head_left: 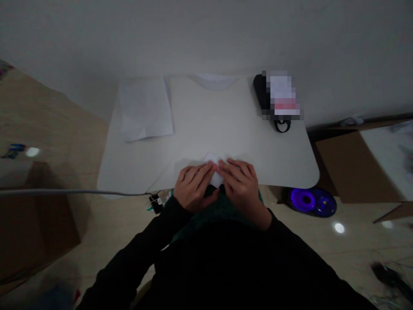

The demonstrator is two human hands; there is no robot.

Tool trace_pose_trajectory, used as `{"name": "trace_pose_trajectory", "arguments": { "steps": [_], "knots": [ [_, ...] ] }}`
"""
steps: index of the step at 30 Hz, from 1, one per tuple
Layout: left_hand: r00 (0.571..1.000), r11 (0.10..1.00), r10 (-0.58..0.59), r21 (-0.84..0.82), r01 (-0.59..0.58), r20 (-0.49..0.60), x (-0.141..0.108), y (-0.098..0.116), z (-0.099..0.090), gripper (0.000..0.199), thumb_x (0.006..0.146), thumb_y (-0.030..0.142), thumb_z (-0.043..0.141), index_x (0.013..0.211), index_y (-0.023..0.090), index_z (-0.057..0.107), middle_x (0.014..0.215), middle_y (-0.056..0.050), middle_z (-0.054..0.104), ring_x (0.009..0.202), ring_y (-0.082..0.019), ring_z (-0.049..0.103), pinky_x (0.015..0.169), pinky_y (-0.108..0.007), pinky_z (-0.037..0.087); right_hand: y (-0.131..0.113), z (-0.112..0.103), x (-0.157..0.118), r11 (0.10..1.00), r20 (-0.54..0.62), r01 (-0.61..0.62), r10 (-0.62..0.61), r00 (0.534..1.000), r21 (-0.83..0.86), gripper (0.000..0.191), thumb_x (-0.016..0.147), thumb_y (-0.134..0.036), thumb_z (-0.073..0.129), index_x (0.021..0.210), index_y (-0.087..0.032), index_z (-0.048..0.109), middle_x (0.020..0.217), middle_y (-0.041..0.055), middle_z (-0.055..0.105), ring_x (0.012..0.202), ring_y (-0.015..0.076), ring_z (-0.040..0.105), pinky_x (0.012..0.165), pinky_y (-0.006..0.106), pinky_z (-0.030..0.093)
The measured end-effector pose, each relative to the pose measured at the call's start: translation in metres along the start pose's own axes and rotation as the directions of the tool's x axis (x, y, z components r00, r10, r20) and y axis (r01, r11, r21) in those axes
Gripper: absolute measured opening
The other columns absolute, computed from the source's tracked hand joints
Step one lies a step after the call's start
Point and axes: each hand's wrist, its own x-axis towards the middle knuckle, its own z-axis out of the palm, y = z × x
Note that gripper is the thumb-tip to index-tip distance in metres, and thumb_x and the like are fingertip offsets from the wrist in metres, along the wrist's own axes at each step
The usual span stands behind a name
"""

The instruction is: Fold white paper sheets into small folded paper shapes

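A small folded white paper [211, 157] lies at the front edge of the white table [213, 125], partly covered by fingers. My left hand [195, 185] presses on its left side, with the fingertips near the paper's middle. From the right, my right hand [240, 185] rests on the same paper, its fingertips almost meeting those of my left hand. The paper's lower corner shows between the two thumbs. Both hands hold it down against the table.
Larger white sheets [146, 110] lie at the table's back left. Another paper [215, 82] sits at the back edge. A black case [262, 92] stands back right. A grey cable [74, 192] crosses at left. Cardboard boxes [358, 165] flank the table.
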Motion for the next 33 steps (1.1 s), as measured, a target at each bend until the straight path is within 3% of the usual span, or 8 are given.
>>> {"name": "trace_pose_trajectory", "arguments": {
  "steps": [5,12,21,24,28,30,33],
  "knots": [
    [0.999,1.0,-0.025,0.017,0.025,0.028,-0.016,-0.007,-0.006,0.065,0.085,0.039,0.065,0.146,0.022,0.047,0.131,-0.009,0.067,0.112,-0.028,0.066,0.096,-0.046,0.039,-0.006,0.001,-0.005,1.0,0.001,-0.002,0.002,1.0,-0.029,0.039,0.092,-0.013,0.054,0.127,-0.025,0.066,0.129,0.0029,0.07,0.126,0.0237,0.057,0.104,0.044,0.044],
    [0.999,0.992,-0.052,0.112,0.053,-0.013,-0.025,-0.009,-0.014,0.065,0.088,0.026,0.061,0.15,0.026,0.041,0.129,-0.007,0.069,0.11,-0.027,0.068,0.097,-0.046,0.032,-0.004,0.0,-0.006,0.999,-0.011,0.026,-0.027,1.0,-0.039,0.037,0.092,-0.012,0.054,0.126,-0.022,0.066,0.13,0.0029,0.07,0.125,0.0233,0.059,0.103,0.043,0.044],
    [0.999,0.988,-0.026,0.153,0.03,-0.027,-0.039,-0.019,-0.023,0.066,0.088,0.014,0.058,0.15,0.025,0.039,0.129,-0.008,0.069,0.111,-0.023,0.069,0.093,-0.04,0.036,-0.008,-0.002,-0.003,1.0,-0.023,0.001,-0.001,1.0,-0.02,0.037,0.09,-0.011,0.054,0.122,-0.023,0.067,0.127,0.0035,0.071,0.124,0.0227,0.06,0.102,0.042,0.044],
    [0.999,0.994,-0.014,0.107,0.018,-0.033,-0.044,-0.024,-0.026,0.067,0.086,0.018,0.063,0.149,0.022,0.041,0.126,-0.01,0.07,0.113,-0.024,0.068,0.093,-0.037,0.043,-0.017,-0.004,0.001,0.999,0.018,-0.019,0.02,1.0,-0.043,0.036,0.092,-0.029,0.056,0.124,-0.017,0.067,0.123,0.0107,0.071,0.123,0.0262,0.061,0.104,0.044,0.043],
    [0.998,0.999,0.011,0.046,-0.008,-0.057,-0.052,-0.028,-0.025,0.061,0.085,0.019,0.065,0.144,0.019,0.047,0.122,-0.011,0.071,0.116,-0.025,0.067,0.093,-0.035,0.049,-0.03,0.001,0.002,0.992,0.133,0.061,-0.046,0.99,-0.11,0.072,0.086,-0.066,0.056,0.137,-0.015,0.059,0.132,0.0218,0.063,0.135,0.0375,0.05,0.109,0.056,0.038],
    [0.996,1.0,-0.012,0.018,0.014,-0.083,-0.054,-0.028,-0.025,0.058,0.085,0.017,0.065,0.141,0.019,0.05,0.12,-0.012,0.072,0.115,-0.026,0.067,0.093,-0.036,0.051,-0.033,0.005,-0.001,0.987,0.129,0.094,-0.078,0.989,-0.127,0.064,0.088,-0.06,0.059,0.134,-0.016,0.061,0.134,0.0222,0.062,0.139,0.0383,0.046,0.111,0.057,0.037],
    [0.996,0.999,-0.037,0.006,0.038,-0.081,-0.05,-0.027,-0.025,0.055,0.084,0.016,0.067,0.137,0.018,0.053,0.12,-0.014,0.071,0.114,-0.027,0.067,0.093,-0.038,0.053,-0.035,0.008,-0.007,0.991,0.058,0.109,-0.105,0.993,-0.083,0.03,0.094,-0.023,0.058,0.12,-0.013,0.069,0.128,0.0184,0.067,0.134,0.0317,0.053,0.11,0.049,0.044]
  ]
}}
